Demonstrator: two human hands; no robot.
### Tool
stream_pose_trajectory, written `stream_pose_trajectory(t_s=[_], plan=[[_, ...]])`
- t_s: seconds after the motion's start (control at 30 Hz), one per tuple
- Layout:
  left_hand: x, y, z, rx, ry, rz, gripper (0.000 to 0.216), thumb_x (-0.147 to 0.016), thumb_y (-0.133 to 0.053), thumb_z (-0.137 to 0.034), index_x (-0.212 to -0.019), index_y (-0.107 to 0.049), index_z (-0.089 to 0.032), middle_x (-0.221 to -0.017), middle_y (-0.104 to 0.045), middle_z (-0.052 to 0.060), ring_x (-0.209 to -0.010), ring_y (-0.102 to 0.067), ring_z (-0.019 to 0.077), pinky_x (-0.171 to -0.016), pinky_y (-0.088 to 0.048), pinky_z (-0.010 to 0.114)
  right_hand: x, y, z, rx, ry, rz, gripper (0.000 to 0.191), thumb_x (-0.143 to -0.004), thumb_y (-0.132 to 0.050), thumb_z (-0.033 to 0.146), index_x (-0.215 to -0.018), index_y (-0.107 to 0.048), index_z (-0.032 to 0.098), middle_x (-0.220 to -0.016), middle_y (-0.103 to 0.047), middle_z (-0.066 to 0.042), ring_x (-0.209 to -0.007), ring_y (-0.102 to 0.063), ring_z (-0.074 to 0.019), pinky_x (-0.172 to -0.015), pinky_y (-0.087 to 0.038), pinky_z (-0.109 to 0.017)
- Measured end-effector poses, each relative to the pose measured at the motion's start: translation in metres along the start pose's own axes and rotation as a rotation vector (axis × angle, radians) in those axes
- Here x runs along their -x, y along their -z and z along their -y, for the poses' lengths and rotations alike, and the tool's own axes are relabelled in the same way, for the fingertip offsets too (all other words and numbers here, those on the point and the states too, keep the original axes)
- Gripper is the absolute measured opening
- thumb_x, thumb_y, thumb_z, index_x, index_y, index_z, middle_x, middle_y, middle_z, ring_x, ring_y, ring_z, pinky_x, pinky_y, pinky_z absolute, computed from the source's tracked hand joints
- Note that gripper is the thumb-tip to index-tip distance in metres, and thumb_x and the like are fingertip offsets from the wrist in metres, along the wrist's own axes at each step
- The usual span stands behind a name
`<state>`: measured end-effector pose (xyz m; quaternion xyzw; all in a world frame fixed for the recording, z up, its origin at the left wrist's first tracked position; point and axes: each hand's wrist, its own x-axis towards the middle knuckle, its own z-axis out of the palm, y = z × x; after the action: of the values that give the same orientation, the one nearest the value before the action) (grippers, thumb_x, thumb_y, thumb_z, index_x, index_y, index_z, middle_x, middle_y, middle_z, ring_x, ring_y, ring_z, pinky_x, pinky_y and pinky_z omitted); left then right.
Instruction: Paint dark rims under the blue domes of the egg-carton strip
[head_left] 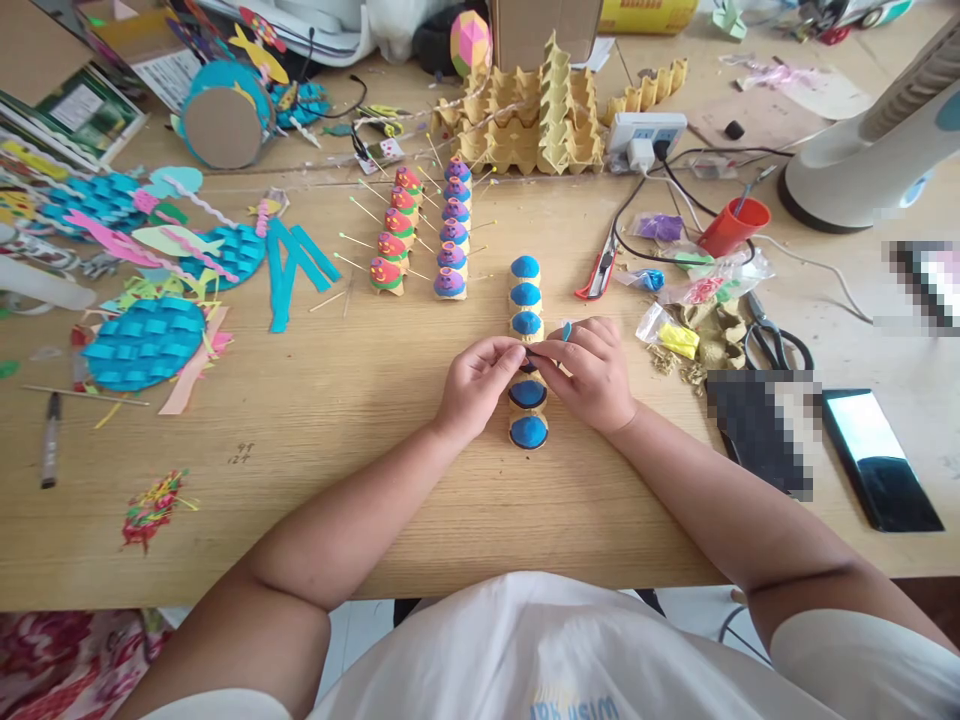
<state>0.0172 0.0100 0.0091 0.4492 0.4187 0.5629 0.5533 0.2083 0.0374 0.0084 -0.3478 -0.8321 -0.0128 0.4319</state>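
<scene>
A strip of egg-carton cups with blue-painted tops [526, 294] lies lengthwise in the middle of the wooden table [337, 480]. My left hand [478, 385] and my right hand [592, 372] meet over its middle cup, fingertips pinched together on the strip. A small blue piece shows at my right hand's fingers. Two cups of the strip show below my hands, three above. What the fingertips pinch is hidden.
Two finished cup rows with red and purple tops and toothpicks [424, 240] stand behind. Blue woven paper shapes [144, 342] lie left. Red snips [598, 272], a red cup [733, 226], scissors [776, 345], a phone [881, 460], a fan base [855, 160] and egg cartons [536, 115] sit right and back.
</scene>
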Motion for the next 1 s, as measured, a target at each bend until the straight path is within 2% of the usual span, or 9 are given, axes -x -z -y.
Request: stream_pose_trajectory(t_s=[0.17,0.4,0.53,0.67,0.8,1.0], plan=[[-0.0007,-0.0014,0.0005,0.016,0.016,-0.009,0.049,-0.076,-0.096,-0.065,-0.097,-0.085,-0.021,-0.091,-0.083,0.004,-0.080,-0.073,0.0137,-0.077,-0.060,0.027,0.0004,-0.0004,-0.0011,-0.008,-0.011,-0.016,0.012,-0.107,-0.070,0.033,-0.113,-0.080,0.031,-0.084,-0.072,-0.001,-0.085,-0.061,-0.0206,-0.084,-0.041,-0.041],[-0.0014,-0.0008,-0.0002,-0.009,-0.012,-0.030,0.048,-0.079,-0.093,-0.067,-0.089,-0.081,-0.021,-0.084,-0.079,0.003,-0.076,-0.069,0.0128,-0.076,-0.058,0.026,0.0018,-0.0007,-0.0019,-0.022,-0.025,0.038,0.015,-0.107,-0.071,0.037,-0.117,-0.080,0.032,-0.091,-0.074,-0.002,-0.088,-0.061,-0.0214,-0.086,-0.040,-0.042],[-0.0014,-0.0017,-0.0029,-0.017,-0.029,-0.027,0.051,-0.081,-0.090,-0.069,-0.082,-0.078,-0.020,-0.076,-0.074,0.001,-0.072,-0.064,0.0119,-0.074,-0.055,0.026,0.0013,-0.0011,-0.0012,0.004,-0.015,0.017,0.017,-0.107,-0.071,0.041,-0.119,-0.079,0.032,-0.089,-0.074,-0.002,-0.088,-0.061,-0.0217,-0.086,-0.040,-0.042],[0.0002,-0.0014,-0.0044,-0.051,-0.035,-0.009,0.052,-0.084,-0.087,-0.070,-0.077,-0.075,-0.020,-0.071,-0.068,-0.001,-0.068,-0.058,0.0112,-0.070,-0.051,0.025,0.0014,-0.0012,-0.0002,0.005,0.049,-0.007,0.014,-0.107,-0.070,0.036,-0.117,-0.078,0.030,-0.091,-0.075,-0.001,-0.087,-0.061,-0.0207,-0.086,-0.040,-0.041],[0.0014,0.0003,-0.0043,-0.120,-0.044,-0.004,0.056,-0.087,-0.082,-0.073,-0.073,-0.072,-0.021,-0.068,-0.065,-0.001,-0.067,-0.054,0.0118,-0.066,-0.046,0.026,0.0026,-0.0009,0.0002,-0.013,0.017,0.054,0.016,-0.108,-0.066,0.039,-0.113,-0.078,0.030,-0.091,-0.072,-0.002,-0.088,-0.059,-0.0216,-0.088,-0.040,-0.043],[0.0014,-0.0007,-0.0059,-0.131,-0.051,-0.016,0.061,-0.089,-0.077,-0.079,-0.072,-0.072,-0.021,-0.069,-0.066,0.001,-0.067,-0.055,0.0123,-0.067,-0.048,0.028,0.0013,0.0003,0.0013,-0.011,0.002,0.049,0.018,-0.107,-0.066,0.041,-0.101,-0.077,0.027,-0.085,-0.068,-0.002,-0.084,-0.058,-0.0218,-0.087,-0.040,-0.043]])
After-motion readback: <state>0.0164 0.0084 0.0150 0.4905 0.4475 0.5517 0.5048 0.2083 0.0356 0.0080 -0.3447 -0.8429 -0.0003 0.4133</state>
